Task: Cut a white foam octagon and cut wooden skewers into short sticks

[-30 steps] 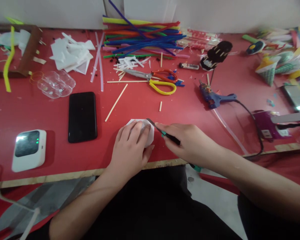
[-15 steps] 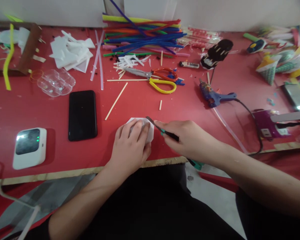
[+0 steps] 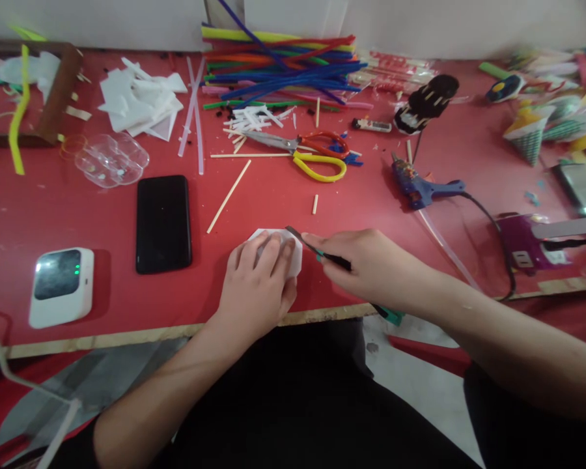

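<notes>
My left hand [image 3: 254,277] is pressed over a white many-sided piece [image 3: 293,264] that looks like card or foam board, fingers bent across it and thumb by its near edge. The hand covers much of the piece. In my right hand [image 3: 366,264] is a box cutter [image 3: 334,260] with a black and green handle. Its thin blade points left and lies at the piece's upper right edge, apparently touching it. The green tail end shows below my palm. A short wooden stick [image 3: 315,204] lies just beyond the piece.
A black phone [image 3: 163,223] and a white device [image 3: 61,286] lie at left. Scissors [image 3: 293,144], white scraps [image 3: 141,98] and coloured pipe cleaners [image 3: 283,68] are farther back. To the right are a glue gun [image 3: 422,185] with its cord and a purple box [image 3: 530,241]. The table's edge [image 3: 322,314] is close.
The whole view has shifted slightly. Both hands, the cutter and the white piece stay in nearly the same places relative to one another.
</notes>
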Tool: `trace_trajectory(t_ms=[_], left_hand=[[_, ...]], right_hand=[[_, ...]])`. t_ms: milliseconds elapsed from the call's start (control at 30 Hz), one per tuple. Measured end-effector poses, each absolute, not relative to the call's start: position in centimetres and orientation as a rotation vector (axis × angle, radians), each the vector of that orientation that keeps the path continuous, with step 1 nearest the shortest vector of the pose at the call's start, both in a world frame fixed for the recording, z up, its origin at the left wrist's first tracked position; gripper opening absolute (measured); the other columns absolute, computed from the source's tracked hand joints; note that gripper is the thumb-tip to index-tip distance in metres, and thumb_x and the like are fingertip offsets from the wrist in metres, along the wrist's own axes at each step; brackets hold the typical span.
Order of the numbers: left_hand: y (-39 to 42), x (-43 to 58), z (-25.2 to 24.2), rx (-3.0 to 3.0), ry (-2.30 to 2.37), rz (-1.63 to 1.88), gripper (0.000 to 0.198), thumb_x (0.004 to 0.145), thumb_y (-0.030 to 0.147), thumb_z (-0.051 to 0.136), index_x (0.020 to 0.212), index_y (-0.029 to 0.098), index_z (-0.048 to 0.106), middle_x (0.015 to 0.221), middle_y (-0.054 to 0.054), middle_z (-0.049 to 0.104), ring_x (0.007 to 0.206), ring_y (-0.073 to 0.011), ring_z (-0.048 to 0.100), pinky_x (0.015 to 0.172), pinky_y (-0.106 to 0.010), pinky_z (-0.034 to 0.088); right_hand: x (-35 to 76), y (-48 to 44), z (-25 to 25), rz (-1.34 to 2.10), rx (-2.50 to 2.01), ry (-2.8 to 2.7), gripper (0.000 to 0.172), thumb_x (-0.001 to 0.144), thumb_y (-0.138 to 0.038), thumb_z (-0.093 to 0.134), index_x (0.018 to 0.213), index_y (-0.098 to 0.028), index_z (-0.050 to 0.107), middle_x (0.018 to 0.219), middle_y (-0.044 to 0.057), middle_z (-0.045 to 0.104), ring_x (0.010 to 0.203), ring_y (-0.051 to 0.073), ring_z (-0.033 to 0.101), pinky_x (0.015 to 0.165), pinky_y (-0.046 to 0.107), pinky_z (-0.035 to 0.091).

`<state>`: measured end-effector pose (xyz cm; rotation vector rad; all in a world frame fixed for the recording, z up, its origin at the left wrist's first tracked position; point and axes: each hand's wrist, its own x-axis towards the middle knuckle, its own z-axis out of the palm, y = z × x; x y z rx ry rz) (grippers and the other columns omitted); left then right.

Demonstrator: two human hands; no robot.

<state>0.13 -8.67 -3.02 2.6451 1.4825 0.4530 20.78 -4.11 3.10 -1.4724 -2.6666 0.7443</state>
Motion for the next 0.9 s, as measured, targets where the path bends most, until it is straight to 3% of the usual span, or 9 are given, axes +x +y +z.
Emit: trace_trajectory(t_ms=[567, 900], left_hand=[[-8.7, -0.1, -3.0, 2.647, 1.468, 0.426, 0.051, 0.098, 0.029, 0.051, 0.146, 0.013, 0.053, 0.142, -0.017, 0.06, 0.133, -0.0369, 0.049, 0.104, -0.053, 0.043], [-8.6, -0.1, -2.9, 2.651, 1.49, 0.427, 0.049, 0.098, 0.03, 0.051, 0.144, 0.015, 0.054, 0.141, -0.017, 0.061, 0.135, -0.0372, 0.049, 0.104, -0.052, 0.044]], right_hand=[[20.8, -4.7, 2.4, 0.682, -1.542, -2.755, 0.051, 0.092, -0.017, 0.045, 0.14, -0.015, 0.061, 0.085, 0.006, 0.072, 0.068, 0.016, 0.063, 0.06, 0.027, 0.043], [21.8, -6.0, 2.3, 0.663, -1.473, -2.754, 0.053, 0.093, -0.016, 0.044, 0.144, -0.013, 0.058, 0.077, 0.004, 0.07, 0.068, 0.017, 0.065, 0.063, 0.028, 0.047]])
